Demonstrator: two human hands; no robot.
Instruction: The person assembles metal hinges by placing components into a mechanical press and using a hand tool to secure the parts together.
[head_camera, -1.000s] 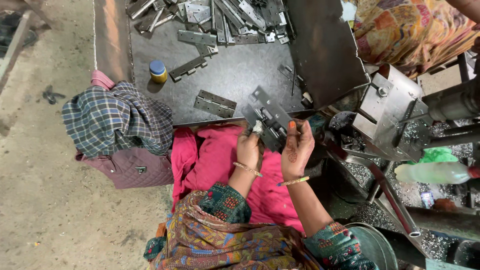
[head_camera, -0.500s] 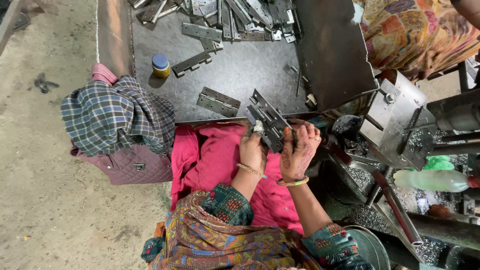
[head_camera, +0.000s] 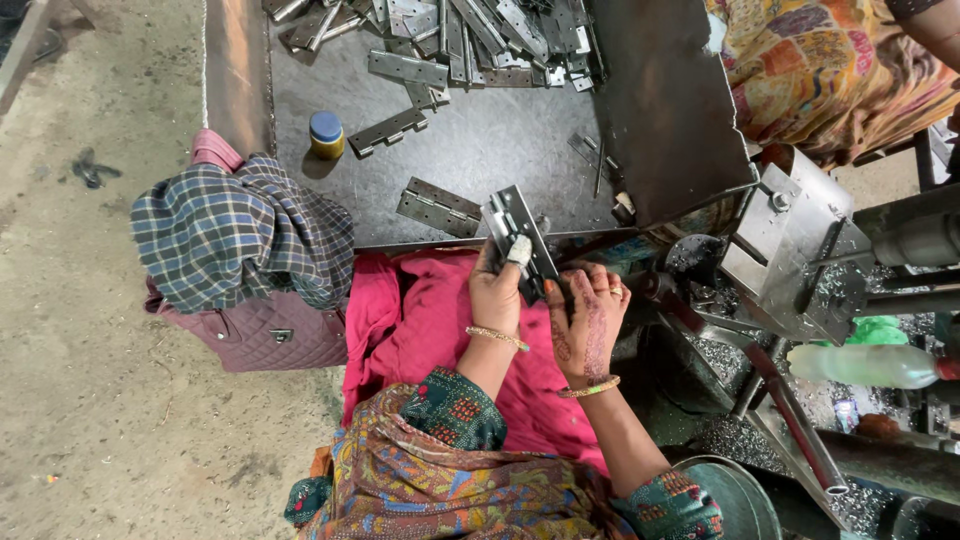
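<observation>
Near the middle of the frame, the left hand (head_camera: 497, 295) grips a metal hinge (head_camera: 518, 237) from below, its thumb (wrapped in white tape) pressed on the leaf. The right hand (head_camera: 585, 318) closes its fingers on the hinge's lower end. The hinge stands tilted at the near edge of the dark metal tray (head_camera: 500, 150), just right of a flat hinge (head_camera: 438, 207). A small blue-capped jar (head_camera: 326, 134) sits toward the upper left.

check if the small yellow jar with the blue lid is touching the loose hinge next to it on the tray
Apart. The head view shows a strip of bare dark tray between the jar and the nearest hinge.
</observation>
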